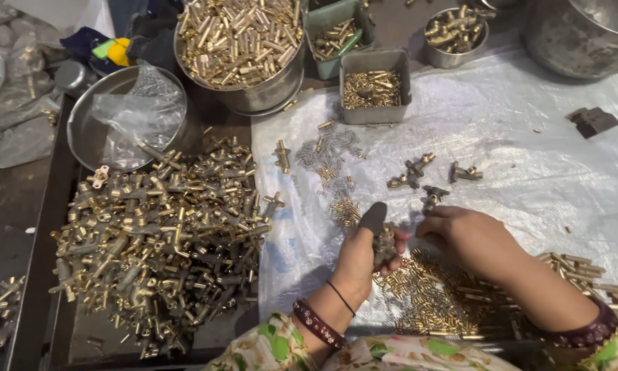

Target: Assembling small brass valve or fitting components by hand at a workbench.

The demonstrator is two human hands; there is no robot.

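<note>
My left hand (364, 257) grips a brass fitting (384, 246) with a dark handle-like end (373, 217) sticking up. Fingers curled, my right hand (468, 237) rests palm down just right of it, its fingertips close to the fitting; whether it pinches a small part I cannot tell. Under both hands lies a spread of small brass pins (432, 295) on a white plastic sheet (529, 137). A few assembled dark-and-brass fittings (415, 172) lie just beyond the hands.
A large heap of brass fittings (158, 233) fills a tray on the left. At the back stand a steel bowl of brass tubes (240, 41), a grey box of small parts (374, 86), a green box (333, 34), another bowl (454, 31) and an empty steel bowl with plastic (127, 117).
</note>
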